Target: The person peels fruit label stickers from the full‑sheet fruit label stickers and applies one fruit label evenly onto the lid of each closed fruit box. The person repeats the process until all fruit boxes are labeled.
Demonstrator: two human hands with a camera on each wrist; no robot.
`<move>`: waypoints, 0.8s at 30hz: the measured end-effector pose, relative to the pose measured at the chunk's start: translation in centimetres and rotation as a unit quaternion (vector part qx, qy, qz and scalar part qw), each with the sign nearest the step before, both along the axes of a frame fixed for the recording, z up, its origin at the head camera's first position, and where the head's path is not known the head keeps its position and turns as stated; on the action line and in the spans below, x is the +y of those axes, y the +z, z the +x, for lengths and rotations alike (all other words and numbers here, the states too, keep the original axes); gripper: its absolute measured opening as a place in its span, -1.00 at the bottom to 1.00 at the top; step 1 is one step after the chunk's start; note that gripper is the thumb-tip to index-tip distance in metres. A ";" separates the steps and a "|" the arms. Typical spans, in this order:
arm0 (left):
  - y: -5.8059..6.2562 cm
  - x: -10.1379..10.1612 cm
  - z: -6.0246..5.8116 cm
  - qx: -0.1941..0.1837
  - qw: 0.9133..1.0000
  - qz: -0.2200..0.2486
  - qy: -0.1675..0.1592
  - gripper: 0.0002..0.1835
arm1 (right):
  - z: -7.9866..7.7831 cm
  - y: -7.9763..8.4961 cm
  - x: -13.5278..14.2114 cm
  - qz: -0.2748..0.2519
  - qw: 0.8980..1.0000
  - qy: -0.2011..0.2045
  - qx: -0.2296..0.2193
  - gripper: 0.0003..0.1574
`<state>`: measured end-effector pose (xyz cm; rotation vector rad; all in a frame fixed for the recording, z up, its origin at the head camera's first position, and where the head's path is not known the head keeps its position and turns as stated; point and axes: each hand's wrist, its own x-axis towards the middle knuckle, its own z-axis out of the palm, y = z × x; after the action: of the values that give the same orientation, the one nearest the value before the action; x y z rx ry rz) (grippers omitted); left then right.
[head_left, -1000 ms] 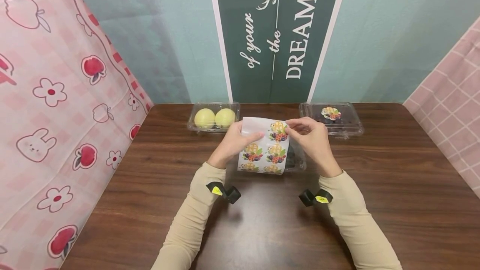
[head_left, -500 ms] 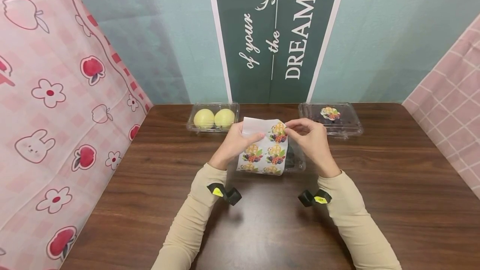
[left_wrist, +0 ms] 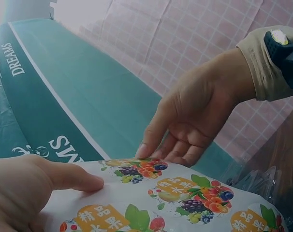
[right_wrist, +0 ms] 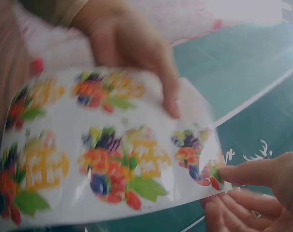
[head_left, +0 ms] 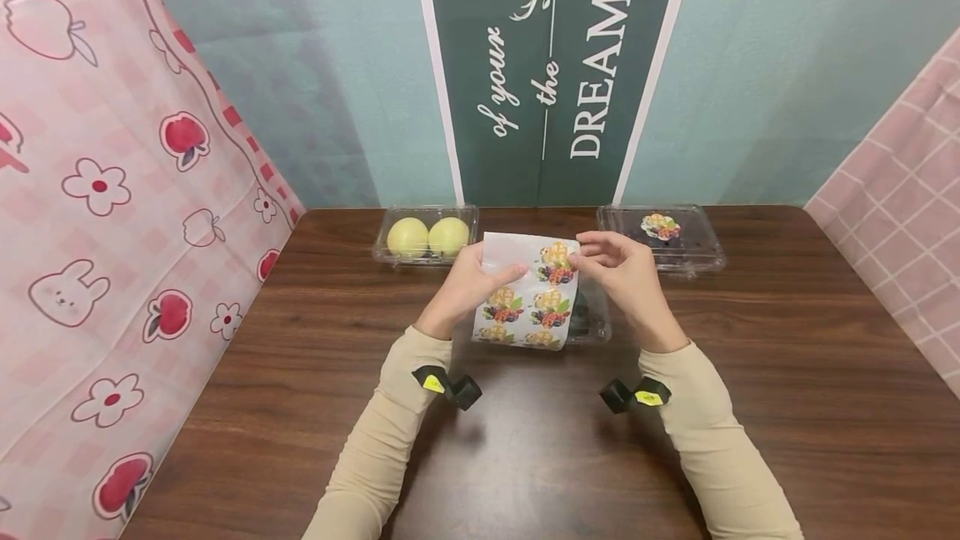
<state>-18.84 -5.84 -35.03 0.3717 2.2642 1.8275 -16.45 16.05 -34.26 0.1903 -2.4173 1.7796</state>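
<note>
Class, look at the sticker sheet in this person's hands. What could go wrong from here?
The corner sticker might crease or tear where the right hand pinches the sticker sheet. The sheet bends, so if the left hand loosens, it could slip onto the container it partly hides.

The left hand [head_left: 471, 288] grips a sticker sheet [head_left: 527, 294]; the right hand [head_left: 627, 280] pinches its right edge; behind sit a fruit box [head_left: 420, 260] and a labelled box [head_left: 693, 246].
</note>
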 end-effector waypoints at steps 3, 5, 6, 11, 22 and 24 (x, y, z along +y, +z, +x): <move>0.0 0.0 -0.1 0.000 1.000 0.002 0.003 -0.69 | -0.2 0.1 0.4 -0.056 0.995 0.035 -0.081 -0.42; -0.2 0.0 -0.1 0.011 1.000 0.004 0.004 -0.69 | -0.3 0.1 0.5 -0.067 0.990 0.048 -0.116 -0.53; -0.2 0.1 -0.1 0.017 1.000 0.003 0.005 -0.68 | -0.3 0.1 0.6 -0.067 0.989 0.050 -0.124 -0.65; -0.1 0.1 0.0 0.071 0.997 -0.015 0.032 -0.54 | -0.1 0.2 0.6 -0.056 0.990 0.053 -0.120 -0.78; 0.5 0.1 1.1 0.419 0.867 -0.191 0.190 -0.57 | 0.0 0.2 -0.3 -0.082 0.992 0.034 -0.089 -0.62; 0.5 0.3 1.3 0.451 0.846 -0.205 0.196 -0.70 | 0.0 0.1 -0.4 -0.087 0.992 0.034 -0.085 -0.62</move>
<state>-17.56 -5.56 -34.49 0.8869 3.5064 1.3641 -16.42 15.67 -34.14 0.1090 -2.3739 2.1040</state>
